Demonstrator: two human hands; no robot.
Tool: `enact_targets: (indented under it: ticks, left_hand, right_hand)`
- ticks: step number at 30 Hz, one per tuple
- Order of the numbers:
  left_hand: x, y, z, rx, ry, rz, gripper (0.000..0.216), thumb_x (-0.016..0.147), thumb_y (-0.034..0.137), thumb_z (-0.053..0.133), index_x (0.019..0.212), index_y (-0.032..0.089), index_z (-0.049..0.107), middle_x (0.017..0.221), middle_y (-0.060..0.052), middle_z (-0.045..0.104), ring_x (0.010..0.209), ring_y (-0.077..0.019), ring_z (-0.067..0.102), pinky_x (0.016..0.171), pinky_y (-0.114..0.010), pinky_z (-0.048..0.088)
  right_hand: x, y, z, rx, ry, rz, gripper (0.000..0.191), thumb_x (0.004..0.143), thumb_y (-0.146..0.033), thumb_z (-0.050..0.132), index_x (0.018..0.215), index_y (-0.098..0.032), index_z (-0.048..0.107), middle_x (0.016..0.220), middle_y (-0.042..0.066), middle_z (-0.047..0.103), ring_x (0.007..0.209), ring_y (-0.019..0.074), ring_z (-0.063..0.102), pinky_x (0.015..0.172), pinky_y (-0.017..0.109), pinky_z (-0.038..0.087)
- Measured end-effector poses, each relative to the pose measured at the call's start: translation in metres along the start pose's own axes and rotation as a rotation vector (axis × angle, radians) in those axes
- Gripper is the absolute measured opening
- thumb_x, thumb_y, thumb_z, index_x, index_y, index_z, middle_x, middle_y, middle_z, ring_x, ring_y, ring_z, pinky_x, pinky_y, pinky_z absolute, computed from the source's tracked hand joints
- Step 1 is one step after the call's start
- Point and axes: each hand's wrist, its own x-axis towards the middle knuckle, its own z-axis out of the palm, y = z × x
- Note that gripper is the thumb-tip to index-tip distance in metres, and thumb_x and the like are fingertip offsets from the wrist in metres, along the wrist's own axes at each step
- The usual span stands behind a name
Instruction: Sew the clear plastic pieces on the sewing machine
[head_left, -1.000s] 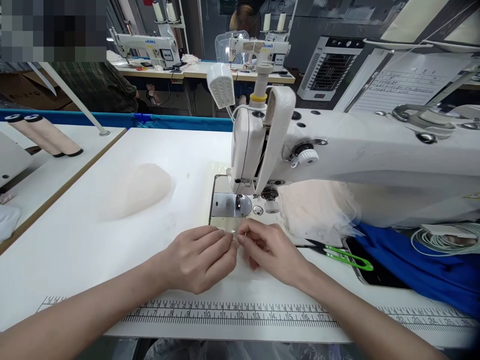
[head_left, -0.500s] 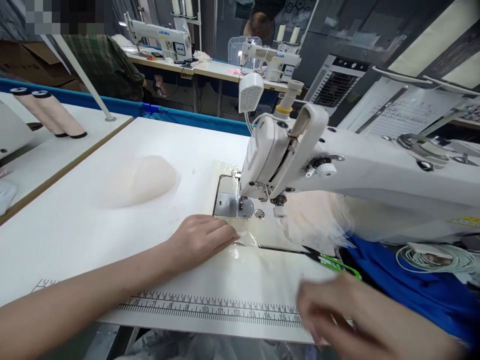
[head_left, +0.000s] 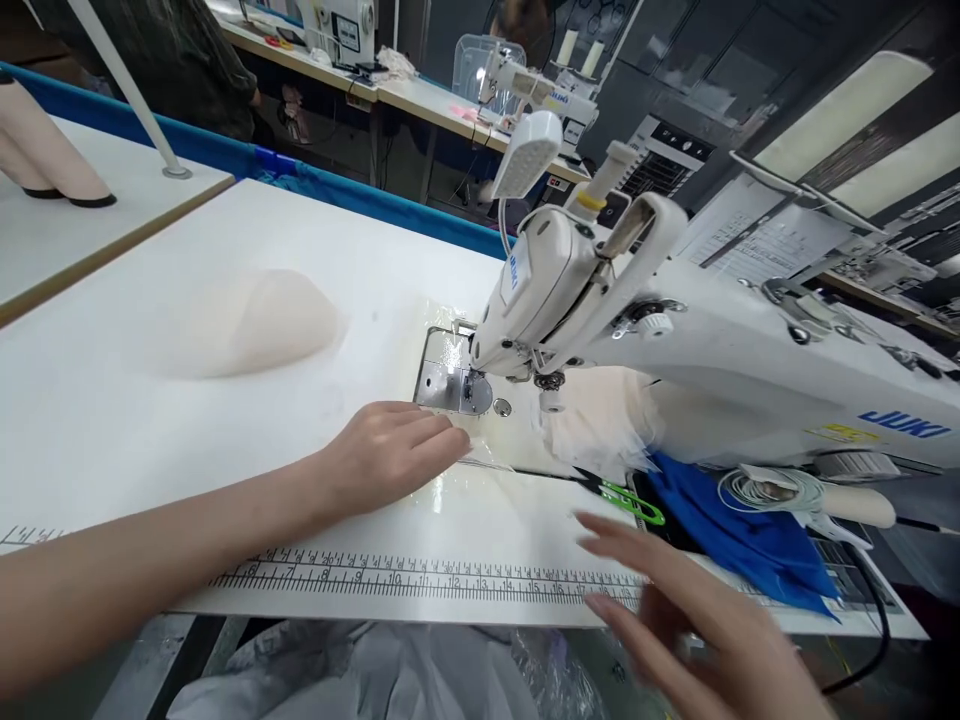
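Note:
My left hand (head_left: 390,455) lies flat on the white table, fingers stretched toward the needle plate (head_left: 454,385) of the white sewing machine (head_left: 675,340). Its fingertips rest on a small, nearly clear piece of fabric (head_left: 480,462) that is hard to make out. My right hand (head_left: 690,620) hovers over the table's front edge at the lower right, fingers spread and slightly blurred, holding nothing. Green-handled snips (head_left: 626,497) lie between the two hands, near the machine's base.
A pale fabric mound (head_left: 247,320) lies on the table to the left. White gauzy fabric (head_left: 600,420) and blue cloth (head_left: 727,530) sit under the machine arm. A printed ruler (head_left: 420,580) runs along the front edge. Plastic bags (head_left: 375,670) hang below. A person works at a far bench.
My right hand has let go of the small piece and drawn back to the lower right, now open. My left hand stays on the piece. The view has tilted right.

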Motion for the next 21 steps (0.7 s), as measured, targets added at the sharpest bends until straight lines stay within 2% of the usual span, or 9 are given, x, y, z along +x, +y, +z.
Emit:
enact_targets:
  ticks: [1,2,3,6,8,10,14,17,21]
  left_hand:
    - [0.0,0.0,-0.001,-0.002,0.005,0.016,0.011,0.092,0.011,0.054,0.083,0.017,0.055,0.066,0.003,0.066,0.056,-0.0091,0.06,0.057,-0.021,0.048]
    - [0.001,0.001,-0.002,-0.004,0.009,0.024,0.01,0.091,0.011,0.054,0.083,0.017,0.056,0.066,0.003,0.065,0.055,-0.0096,0.059,0.057,-0.021,0.047]
    - [0.0,0.001,-0.002,-0.005,0.015,0.028,0.009,0.091,0.011,0.055,0.083,0.017,0.056,0.066,0.003,0.065,0.055,-0.01,0.059,0.056,-0.022,0.047]
    - [-0.002,0.0,-0.001,-0.016,0.026,0.011,0.012,0.091,0.012,0.054,0.081,0.018,0.056,0.063,0.003,0.062,0.053,-0.0105,0.057,0.053,-0.023,0.044]
    - [-0.005,-0.002,0.003,-0.052,0.003,-0.069,0.014,0.093,0.016,0.051,0.08,0.019,0.056,0.061,0.004,0.061,0.048,-0.0098,0.054,0.048,-0.022,0.04]
    - [-0.007,-0.004,0.008,-0.16,-0.07,-0.232,0.017,0.095,0.023,0.05,0.08,0.019,0.057,0.059,0.005,0.06,0.043,-0.0086,0.05,0.043,-0.021,0.036]
    - [-0.003,-0.005,0.01,-0.502,-0.29,-0.589,0.017,0.09,0.031,0.055,0.08,0.019,0.062,0.056,0.005,0.059,0.045,-0.0085,0.052,0.043,-0.018,0.038]
    - [0.006,-0.006,0.005,-0.681,-0.419,-0.711,0.021,0.09,0.031,0.055,0.079,0.019,0.068,0.051,0.005,0.056,0.044,-0.0082,0.048,0.042,-0.018,0.035]
    - [0.013,-0.004,0.0,-0.821,-0.58,-0.851,0.025,0.093,0.027,0.051,0.08,0.018,0.071,0.056,0.003,0.062,0.047,-0.0077,0.053,0.045,-0.017,0.037]
  right_hand:
    - [0.037,-0.028,-0.002,0.078,-0.037,0.005,0.04,0.089,-0.032,0.057,0.128,-0.038,0.051,0.13,0.011,0.06,0.044,0.013,0.055,0.045,0.033,0.055]
    - [0.069,-0.051,-0.001,0.154,-0.007,-0.027,0.036,0.089,-0.031,0.057,0.125,-0.035,0.052,0.12,0.009,0.066,0.04,0.0098,0.052,0.042,0.029,0.053]
    - [0.094,-0.068,0.002,0.21,-0.051,-0.012,0.038,0.089,-0.029,0.059,0.126,-0.032,0.05,0.11,0.006,0.07,0.039,0.0084,0.052,0.042,0.027,0.052]
    - [0.141,-0.083,0.016,0.353,-0.144,-0.031,0.018,0.091,-0.024,0.054,0.109,-0.024,0.056,0.09,0.001,0.07,0.044,0.0073,0.058,0.043,0.02,0.047]
    - [0.155,-0.075,0.02,0.373,-0.228,-0.026,0.007,0.091,-0.023,0.053,0.091,-0.021,0.06,0.061,-0.004,0.061,0.048,0.0097,0.06,0.045,0.018,0.047]
    - [0.162,-0.065,0.018,0.42,-0.288,0.017,0.008,0.09,-0.021,0.054,0.085,-0.02,0.06,0.052,-0.006,0.056,0.048,0.0094,0.059,0.048,0.018,0.047]
    - [0.17,-0.055,0.014,0.488,-0.329,0.115,0.01,0.09,-0.017,0.053,0.087,-0.021,0.062,0.045,-0.008,0.054,0.042,0.0075,0.053,0.049,0.017,0.046]
    - [0.171,-0.052,0.017,0.529,-0.343,0.108,0.011,0.09,-0.027,0.055,0.086,-0.021,0.064,0.044,-0.008,0.052,0.041,0.0087,0.052,0.045,0.018,0.044]
    - [0.169,-0.049,0.025,0.506,-0.257,0.02,0.014,0.087,-0.034,0.061,0.083,-0.021,0.066,0.059,-0.003,0.062,0.053,0.0109,0.06,0.052,0.021,0.047]
